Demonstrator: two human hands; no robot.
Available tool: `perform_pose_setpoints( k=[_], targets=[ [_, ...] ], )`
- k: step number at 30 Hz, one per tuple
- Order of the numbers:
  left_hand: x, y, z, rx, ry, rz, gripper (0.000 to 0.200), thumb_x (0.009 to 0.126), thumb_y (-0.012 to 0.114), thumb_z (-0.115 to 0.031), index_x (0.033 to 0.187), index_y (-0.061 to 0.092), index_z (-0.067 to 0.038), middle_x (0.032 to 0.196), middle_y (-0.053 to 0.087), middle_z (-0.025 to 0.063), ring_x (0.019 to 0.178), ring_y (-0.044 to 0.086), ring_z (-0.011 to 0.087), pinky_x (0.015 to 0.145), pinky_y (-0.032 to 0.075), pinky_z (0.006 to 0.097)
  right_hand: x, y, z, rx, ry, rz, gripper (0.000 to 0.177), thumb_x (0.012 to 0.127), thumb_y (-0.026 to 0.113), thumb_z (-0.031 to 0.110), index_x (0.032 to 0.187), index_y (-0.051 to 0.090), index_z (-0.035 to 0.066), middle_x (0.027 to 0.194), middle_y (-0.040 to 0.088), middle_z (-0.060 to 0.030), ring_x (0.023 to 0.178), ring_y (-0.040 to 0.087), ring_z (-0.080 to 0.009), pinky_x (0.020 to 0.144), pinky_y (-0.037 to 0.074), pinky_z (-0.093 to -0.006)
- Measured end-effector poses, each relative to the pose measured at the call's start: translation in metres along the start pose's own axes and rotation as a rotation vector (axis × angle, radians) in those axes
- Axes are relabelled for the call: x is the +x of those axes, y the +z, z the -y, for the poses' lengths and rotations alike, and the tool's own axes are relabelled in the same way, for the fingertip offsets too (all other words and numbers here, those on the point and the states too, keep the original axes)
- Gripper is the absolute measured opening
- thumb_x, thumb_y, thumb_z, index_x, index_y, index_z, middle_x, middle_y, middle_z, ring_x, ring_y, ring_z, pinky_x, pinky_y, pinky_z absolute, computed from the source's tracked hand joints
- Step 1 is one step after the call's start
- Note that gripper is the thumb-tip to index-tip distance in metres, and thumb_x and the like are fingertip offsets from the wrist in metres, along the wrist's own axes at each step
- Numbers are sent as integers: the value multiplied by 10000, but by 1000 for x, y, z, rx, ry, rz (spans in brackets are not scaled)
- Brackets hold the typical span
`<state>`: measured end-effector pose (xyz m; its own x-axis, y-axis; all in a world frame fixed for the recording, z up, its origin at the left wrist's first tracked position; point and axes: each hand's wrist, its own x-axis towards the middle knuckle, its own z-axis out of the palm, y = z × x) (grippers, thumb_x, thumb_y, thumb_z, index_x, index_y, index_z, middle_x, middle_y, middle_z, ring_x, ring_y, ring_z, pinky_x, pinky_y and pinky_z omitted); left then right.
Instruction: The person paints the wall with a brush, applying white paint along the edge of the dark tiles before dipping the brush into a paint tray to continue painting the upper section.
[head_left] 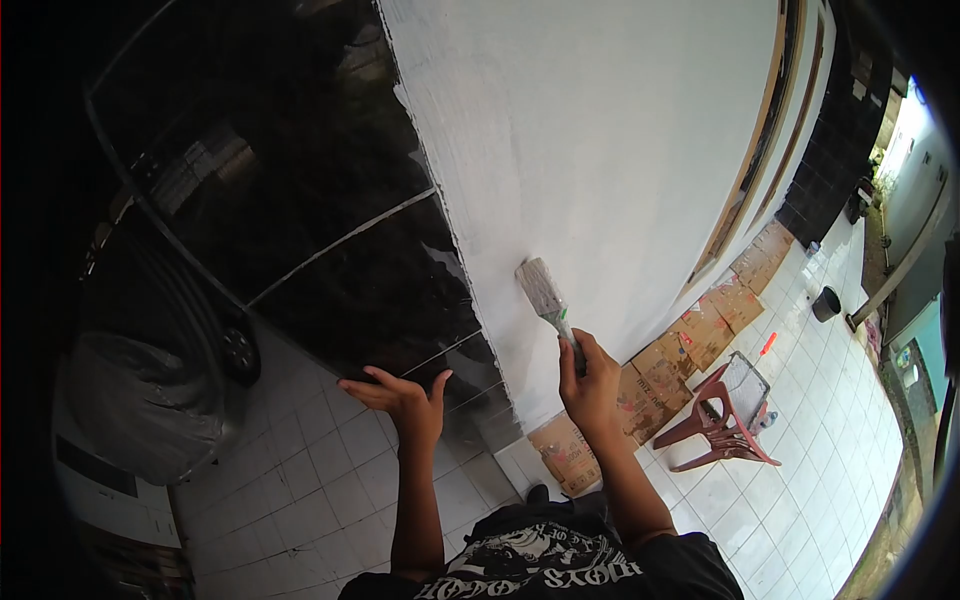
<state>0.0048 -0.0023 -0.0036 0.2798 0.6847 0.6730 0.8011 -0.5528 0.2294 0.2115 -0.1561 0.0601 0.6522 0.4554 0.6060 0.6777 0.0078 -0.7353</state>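
My right hand [590, 377] is wrapped round the handle of a paintbrush [543, 288]. Its bristles, caked with white paint, point up at the white wall [560, 130] and overlap it in this view. Left of the brush, the wall meets glossy black tiles [330, 230] along an uneven painted edge, with whitish smears on the tiles beside it. My left hand [408, 398] is held up with fingers spread, close to the lower part of the black tiles, and holds nothing.
Flattened cardboard [655, 385] lines the foot of the wall. On the white tiled floor [800, 440] stand a dark red plastic chair [715, 425] with a paint tray [745, 385] and a black bucket [826, 304]. An orange-handled tool [768, 344] lies nearby. A covered vehicle [150, 370] is at left.
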Motion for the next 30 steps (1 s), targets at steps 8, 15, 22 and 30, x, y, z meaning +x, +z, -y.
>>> perform_pose_setpoints(
  k=[8, 15, 22, 30],
  targets=[
    [1, -2, -2, 17, 0, -1, 1386, 833, 728, -591, 1462, -359, -3, 1385, -475, 406, 1338, -346, 635, 1057, -4, 789, 24, -11, 29, -27, -58, -72, 159, 934, 666, 52, 1078, 630, -6, 731, 641, -148, 533, 615, -222, 505, 477, -322],
    [-1, 0, 0, 12, -9, 11, 1394, 831, 738, -579, 1455, -366, 2, 1381, -476, 410, 1328, -351, 642, 1059, -8, 787, -7, 0, -4, -80, -86, -17, 167, 933, 675, 61, 1078, 624, -5, 833, 677, -162, 564, 651, -234, 518, 500, -333],
    [-2, -1, -1, 9, -15, 34, 1398, 828, 746, -567, 1454, -367, 2, 1376, -478, 413, 1320, -362, 643, 1053, -21, 792, 1, -17, 19, 34, 59, -11, 156, 988, 607, 93, 1104, 604, -11, 632, 538, -30, 528, 459, -88, 510, 372, -260],
    [-1, -2, -1, 6, 1, 25, 1396, 827, 749, -564, 1459, -362, -3, 1382, -478, 406, 1322, -358, 643, 1052, -26, 792, 51, -11, 70, 220, -45, -61, 134, 1015, 495, 32, 1086, 575, -48, 865, 537, -157, 676, 518, -246, 614, 419, -343]
  ],
)
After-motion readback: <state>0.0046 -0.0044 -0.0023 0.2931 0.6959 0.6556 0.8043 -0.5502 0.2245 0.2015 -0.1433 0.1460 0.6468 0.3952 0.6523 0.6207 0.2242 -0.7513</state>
